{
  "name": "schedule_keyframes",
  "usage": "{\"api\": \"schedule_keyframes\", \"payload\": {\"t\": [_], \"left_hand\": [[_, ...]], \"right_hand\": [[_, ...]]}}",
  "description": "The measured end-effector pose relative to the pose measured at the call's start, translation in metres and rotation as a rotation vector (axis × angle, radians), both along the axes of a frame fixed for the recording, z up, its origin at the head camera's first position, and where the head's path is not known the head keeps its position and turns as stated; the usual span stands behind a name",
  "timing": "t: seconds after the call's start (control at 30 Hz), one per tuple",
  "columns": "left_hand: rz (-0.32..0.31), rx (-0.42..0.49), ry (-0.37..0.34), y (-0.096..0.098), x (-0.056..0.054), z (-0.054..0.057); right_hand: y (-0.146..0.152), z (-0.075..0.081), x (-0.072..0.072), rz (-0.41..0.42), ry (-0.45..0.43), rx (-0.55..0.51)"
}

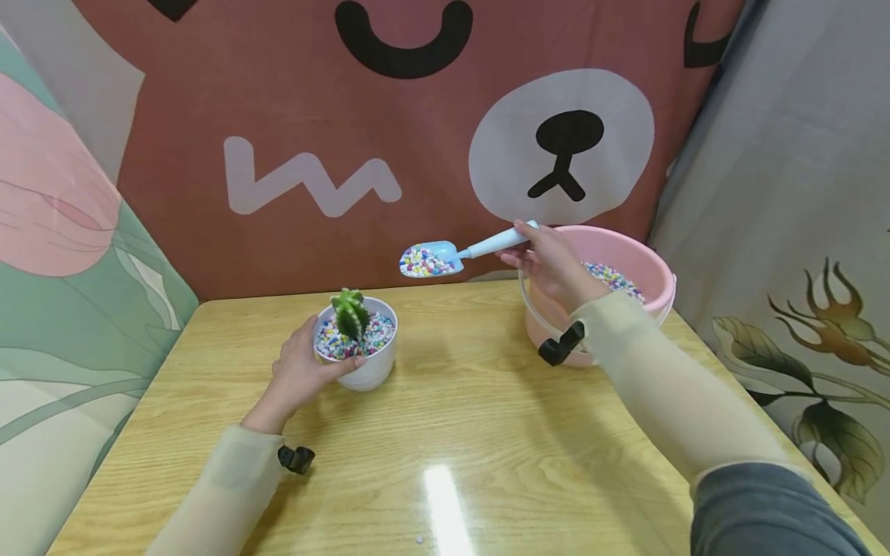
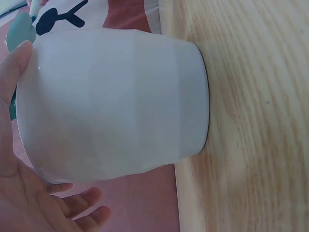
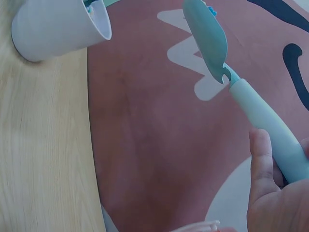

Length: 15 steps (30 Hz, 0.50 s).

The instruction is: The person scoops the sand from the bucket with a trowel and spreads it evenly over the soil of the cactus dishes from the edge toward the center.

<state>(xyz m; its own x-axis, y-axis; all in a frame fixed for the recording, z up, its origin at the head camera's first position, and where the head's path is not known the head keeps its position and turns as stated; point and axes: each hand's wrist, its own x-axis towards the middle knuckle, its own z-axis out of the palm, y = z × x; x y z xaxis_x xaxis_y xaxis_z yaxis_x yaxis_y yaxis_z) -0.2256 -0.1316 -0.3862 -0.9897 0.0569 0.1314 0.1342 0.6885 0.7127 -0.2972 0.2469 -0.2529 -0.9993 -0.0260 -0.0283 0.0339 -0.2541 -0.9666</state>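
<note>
My left hand (image 1: 303,369) holds a white flower pot (image 1: 371,369) by its near left side, the thumb (image 2: 21,58) laid at the rim. The pot stands upright on the table. In it a small green cactus (image 1: 350,315) rises from multicoloured pebbles (image 1: 378,332). My right hand (image 1: 552,262) grips the pale handle of a light blue hand trowel (image 1: 445,249), which is raised between pot and bucket. Its blade carries a heap of the coloured pebbles (image 1: 422,262). In the right wrist view, the blade's underside shows, with the pot's side (image 3: 58,29) at upper left.
Behind my right forearm stands a pink bucket (image 1: 657,266) with more coloured pebbles (image 1: 615,279) and a thin handle. The wooden table (image 1: 445,417) ends at a brown cloth (image 1: 292,247) with a bear print. A single pebble (image 1: 420,539) lies near the front edge.
</note>
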Motion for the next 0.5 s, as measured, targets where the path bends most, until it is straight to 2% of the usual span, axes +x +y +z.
{"api": "schedule_keyframes", "payload": {"t": [0.23, 0.5], "left_hand": [[0.002, -0.002, -0.001, -0.001, 0.002, 0.000], [0.004, 0.007, 0.006, 0.000, 0.001, -0.001]], "right_hand": [[-0.019, -0.007, -0.003, 0.006, 0.030, 0.042], [-0.036, -0.018, -0.005, 0.035, 0.014, 0.081]]}}
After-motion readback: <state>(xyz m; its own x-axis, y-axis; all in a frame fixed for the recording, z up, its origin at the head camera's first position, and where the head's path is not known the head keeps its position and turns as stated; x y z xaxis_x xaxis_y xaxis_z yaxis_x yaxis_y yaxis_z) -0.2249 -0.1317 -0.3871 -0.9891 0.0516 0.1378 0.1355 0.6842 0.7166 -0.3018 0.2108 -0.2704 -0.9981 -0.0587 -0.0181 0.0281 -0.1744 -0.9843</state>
